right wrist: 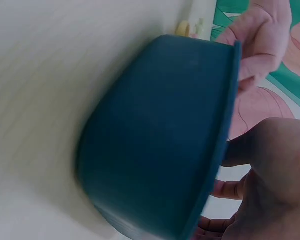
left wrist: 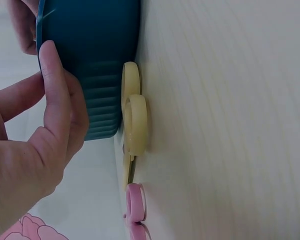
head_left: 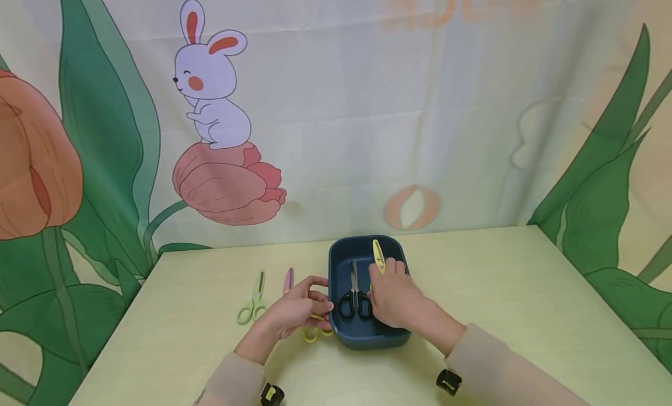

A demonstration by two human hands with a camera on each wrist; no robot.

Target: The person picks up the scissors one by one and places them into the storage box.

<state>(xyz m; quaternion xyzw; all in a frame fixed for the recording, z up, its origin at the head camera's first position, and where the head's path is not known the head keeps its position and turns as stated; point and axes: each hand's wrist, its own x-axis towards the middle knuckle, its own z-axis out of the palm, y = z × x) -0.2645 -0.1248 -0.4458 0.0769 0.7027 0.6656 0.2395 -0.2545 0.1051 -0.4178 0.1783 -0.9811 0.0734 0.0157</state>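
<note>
A dark blue bin (head_left: 370,342) stands on the table, with black-handled scissors (head_left: 354,286) lying inside. Over its right half, my right hand (head_left: 396,298) grips yellow scissors (head_left: 378,254); their blade pokes out past the fingers, while the hand hides most of the handles. My left hand (head_left: 299,307) touches the bin's left side near the rim from outside, fingers loosely bent. Beneath that hand, other yellow scissors (left wrist: 135,125) lie against the foot of the bin. Pink scissors (left wrist: 135,202) are close by, partly covered by the left hand in the head view.
Pale green scissors (head_left: 256,301) lie on the table (head_left: 499,289) left of the left hand. A printed cloth (head_left: 336,132) with a rabbit and tulips hangs behind the table's back edge.
</note>
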